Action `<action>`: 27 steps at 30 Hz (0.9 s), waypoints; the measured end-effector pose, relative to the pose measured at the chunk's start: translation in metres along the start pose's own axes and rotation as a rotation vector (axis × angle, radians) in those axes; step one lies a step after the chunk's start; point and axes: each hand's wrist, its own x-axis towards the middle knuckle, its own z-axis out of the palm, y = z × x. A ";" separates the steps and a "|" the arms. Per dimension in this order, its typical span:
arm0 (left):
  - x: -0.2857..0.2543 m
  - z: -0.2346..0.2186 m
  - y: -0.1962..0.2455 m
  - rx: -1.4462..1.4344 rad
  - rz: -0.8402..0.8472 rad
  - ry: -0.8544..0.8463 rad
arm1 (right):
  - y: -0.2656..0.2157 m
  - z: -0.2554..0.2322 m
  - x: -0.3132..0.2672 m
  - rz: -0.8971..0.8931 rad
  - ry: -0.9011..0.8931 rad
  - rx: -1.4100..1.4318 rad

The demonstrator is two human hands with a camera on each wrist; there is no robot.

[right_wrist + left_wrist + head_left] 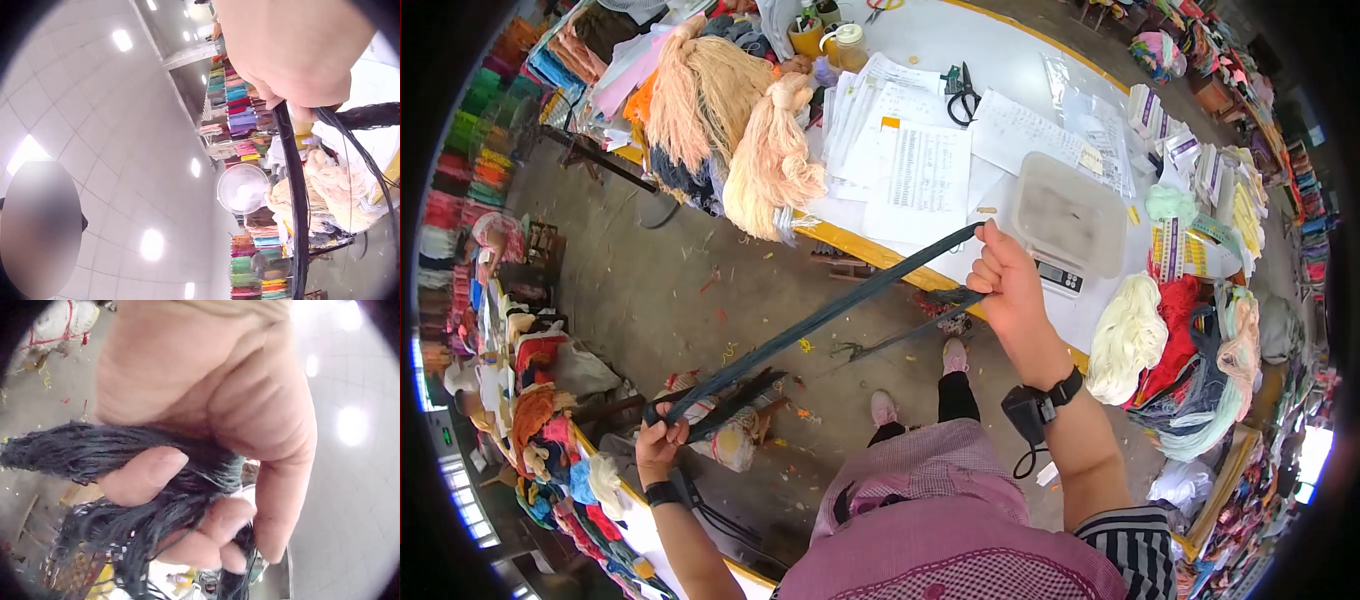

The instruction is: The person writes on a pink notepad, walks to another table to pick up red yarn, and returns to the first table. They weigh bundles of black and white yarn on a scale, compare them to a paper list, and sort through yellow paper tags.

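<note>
A dark blue-grey skein of yarn (830, 312) is stretched slantwise between my two hands, above the floor in front of the table. At the lower left my left hand (662, 441) grips one end; in the left wrist view the fingers curl round the strands (75, 453), and loose ends hang below. My right hand (1006, 276) holds the other end near the table edge, higher up. A thinner tail of yarn (910, 333) trails from it down to the left. In the right wrist view the dark strands (292, 200) run out from under the curled fingers.
On the white table (960, 265) lie paper sheets (920, 175), black scissors (963, 97) and a clear plastic tub (1068, 212) on a scale (1058, 278). Peach skeins (775, 165) hang over its left edge, cream yarn (1127, 335) over its right. A wrapped bundle (735, 440) lies below.
</note>
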 end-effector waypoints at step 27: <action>0.063 0.245 -0.044 0.410 -0.010 -0.083 | 0.099 0.031 -0.046 0.414 -0.629 -0.490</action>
